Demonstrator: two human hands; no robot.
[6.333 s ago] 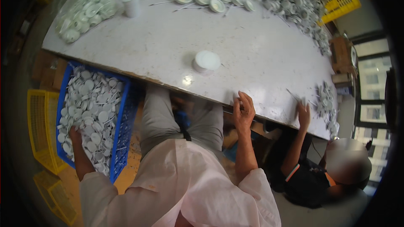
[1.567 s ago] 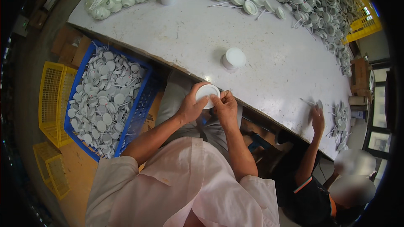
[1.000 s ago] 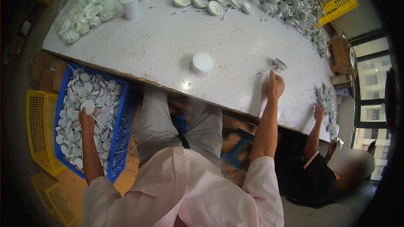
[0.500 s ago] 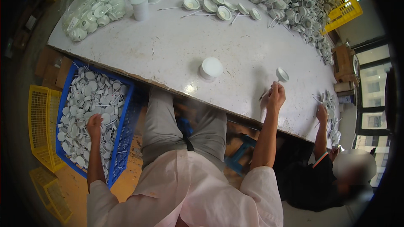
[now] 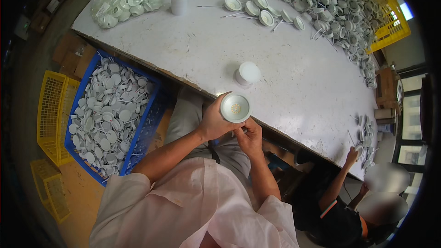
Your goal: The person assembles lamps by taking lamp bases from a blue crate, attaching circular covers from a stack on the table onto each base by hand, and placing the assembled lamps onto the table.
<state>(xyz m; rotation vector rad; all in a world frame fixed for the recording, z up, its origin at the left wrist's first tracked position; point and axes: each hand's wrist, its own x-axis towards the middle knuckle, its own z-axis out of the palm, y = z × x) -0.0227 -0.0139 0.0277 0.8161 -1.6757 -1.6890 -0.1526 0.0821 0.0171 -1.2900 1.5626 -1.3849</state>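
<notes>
A white round LED downlight (image 5: pixel 235 107) is held over the table's near edge, its cup facing up with yellow LED dots inside. My left hand (image 5: pixel 215 121) is wrapped round its left side. My right hand (image 5: pixel 251 138) is closed, fingers pinched against the lower right underside; its cable, if in those fingers, is hidden. Just beyond, on the white table (image 5: pixel 183 50), stands a short stack of round white covers (image 5: pixel 248 73).
Several loose downlights (image 5: pixel 266 18) lie at the back, beside a large heap (image 5: pixel 330 14). A taller white stack (image 5: pixel 178 1) stands near a clear bag of white cups (image 5: pixel 133 2). At left, a blue crate (image 5: pixel 138 144) holds covered lights, beside yellow crates (image 5: pixel 50 115). A co-worker's hand (image 5: pixel 352 155) works at right.
My left hand has come from above the blue crate, now without anything left behind in view. My right hand has brought the downlight nearer from the right, and both hands meet at it.
</notes>
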